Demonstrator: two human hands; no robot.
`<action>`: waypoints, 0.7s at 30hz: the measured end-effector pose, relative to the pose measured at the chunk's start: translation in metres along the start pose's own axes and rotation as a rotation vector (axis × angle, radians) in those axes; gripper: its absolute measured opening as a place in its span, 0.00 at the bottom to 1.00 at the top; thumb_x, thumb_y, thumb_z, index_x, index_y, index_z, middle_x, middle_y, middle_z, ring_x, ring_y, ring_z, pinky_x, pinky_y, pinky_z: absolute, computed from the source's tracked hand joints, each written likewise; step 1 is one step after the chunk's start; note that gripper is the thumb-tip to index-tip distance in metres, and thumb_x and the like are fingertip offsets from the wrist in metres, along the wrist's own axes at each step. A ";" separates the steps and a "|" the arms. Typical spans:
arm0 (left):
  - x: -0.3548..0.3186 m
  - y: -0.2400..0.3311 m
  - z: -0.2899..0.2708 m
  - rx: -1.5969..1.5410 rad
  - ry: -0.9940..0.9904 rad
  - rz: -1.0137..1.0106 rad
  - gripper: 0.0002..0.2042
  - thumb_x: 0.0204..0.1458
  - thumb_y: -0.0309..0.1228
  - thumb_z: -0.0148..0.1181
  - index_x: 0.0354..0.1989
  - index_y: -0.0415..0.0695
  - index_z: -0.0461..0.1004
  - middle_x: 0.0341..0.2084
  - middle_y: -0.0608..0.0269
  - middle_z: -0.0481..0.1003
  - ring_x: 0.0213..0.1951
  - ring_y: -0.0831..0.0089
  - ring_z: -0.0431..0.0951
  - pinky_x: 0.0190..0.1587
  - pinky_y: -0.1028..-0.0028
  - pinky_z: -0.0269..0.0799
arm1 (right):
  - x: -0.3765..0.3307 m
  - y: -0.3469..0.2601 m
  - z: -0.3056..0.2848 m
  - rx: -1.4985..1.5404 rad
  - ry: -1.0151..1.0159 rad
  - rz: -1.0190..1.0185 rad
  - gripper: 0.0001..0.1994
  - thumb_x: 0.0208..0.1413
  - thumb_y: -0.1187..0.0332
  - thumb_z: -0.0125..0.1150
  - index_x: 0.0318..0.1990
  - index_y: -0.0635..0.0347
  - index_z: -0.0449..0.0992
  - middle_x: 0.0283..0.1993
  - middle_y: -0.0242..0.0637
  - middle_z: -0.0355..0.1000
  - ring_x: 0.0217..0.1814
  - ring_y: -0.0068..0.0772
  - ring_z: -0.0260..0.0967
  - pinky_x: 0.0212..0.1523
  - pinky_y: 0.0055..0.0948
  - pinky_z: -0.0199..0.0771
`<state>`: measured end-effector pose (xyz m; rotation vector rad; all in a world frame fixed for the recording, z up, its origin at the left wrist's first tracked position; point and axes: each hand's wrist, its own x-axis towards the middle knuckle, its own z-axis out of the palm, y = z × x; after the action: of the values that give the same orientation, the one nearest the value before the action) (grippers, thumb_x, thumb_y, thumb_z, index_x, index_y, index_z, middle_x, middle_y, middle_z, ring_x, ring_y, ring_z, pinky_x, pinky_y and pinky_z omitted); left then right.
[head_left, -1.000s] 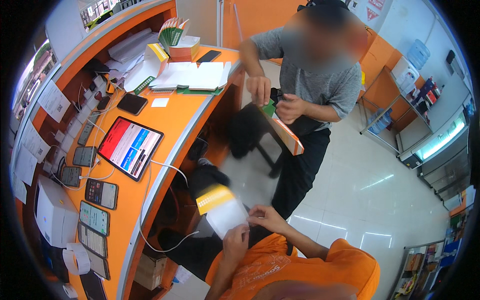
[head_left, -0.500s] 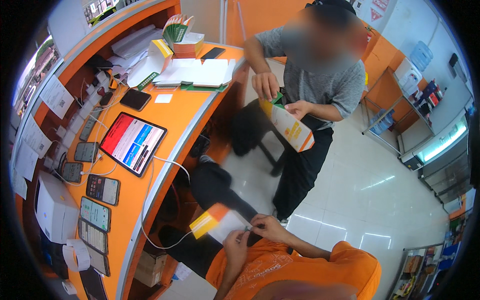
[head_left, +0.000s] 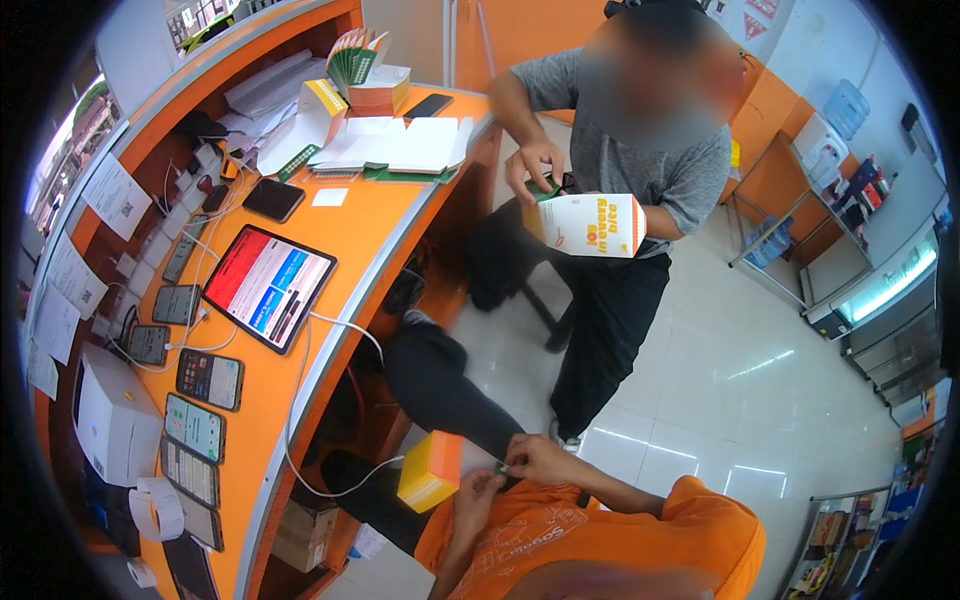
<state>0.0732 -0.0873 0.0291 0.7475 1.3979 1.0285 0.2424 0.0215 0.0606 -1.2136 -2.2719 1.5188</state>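
Note:
A small yellow and orange carton (head_left: pixel 430 472) rests above my lap, its upper end at my fingers. My left hand (head_left: pixel 476 497) is closed at the carton's right end, fingertips pinching. Just beyond it, my right hand (head_left: pixel 533 459) pinches a small green piece (head_left: pixel 500 467) at that same end. My fingers hide how the green piece joins the carton. Across from me, a seated person in a grey shirt holds a white and yellow carton (head_left: pixel 595 224) with green flaps (head_left: pixel 545 190).
On the orange counter (head_left: pixel 290 385) at left are a tablet (head_left: pixel 268 287), several phones (head_left: pixel 209 378), cables and a roll of paper (head_left: pixel 157 510). Flattened cartons (head_left: pixel 395 145) lie at its far end. A white cable (head_left: pixel 330 494) hangs off the counter near my carton.
My carton has turned, from a blurred white side to its yellow and orange sides. My hands stay close together. The other person's carton has swung up to nearly level.

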 end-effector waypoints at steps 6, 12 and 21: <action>0.005 0.011 0.000 -0.027 0.007 0.005 0.07 0.61 0.27 0.60 0.38 0.35 0.78 0.31 0.65 0.78 0.33 0.79 0.75 0.37 0.77 0.71 | 0.004 -0.001 0.004 0.189 0.121 -0.040 0.09 0.52 0.68 0.68 0.36 0.66 0.84 0.36 0.48 0.76 0.40 0.48 0.75 0.44 0.39 0.74; 0.015 0.013 0.001 -0.110 0.012 0.056 0.07 0.62 0.27 0.60 0.36 0.35 0.76 0.30 0.64 0.78 0.32 0.80 0.75 0.35 0.79 0.71 | 0.005 -0.011 0.003 0.235 0.225 -0.031 0.07 0.51 0.71 0.68 0.35 0.65 0.85 0.36 0.45 0.76 0.38 0.43 0.75 0.41 0.36 0.74; 0.022 0.015 0.002 -0.220 -0.008 0.141 0.06 0.61 0.26 0.62 0.40 0.35 0.76 0.33 0.61 0.80 0.35 0.78 0.77 0.38 0.79 0.71 | 0.013 -0.007 -0.007 0.204 0.244 -0.052 0.06 0.49 0.72 0.70 0.34 0.63 0.86 0.33 0.44 0.76 0.36 0.41 0.75 0.39 0.34 0.74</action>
<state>0.0711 -0.0609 0.0337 0.6935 1.2144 1.2653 0.2332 0.0345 0.0660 -1.1992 -1.9286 1.4531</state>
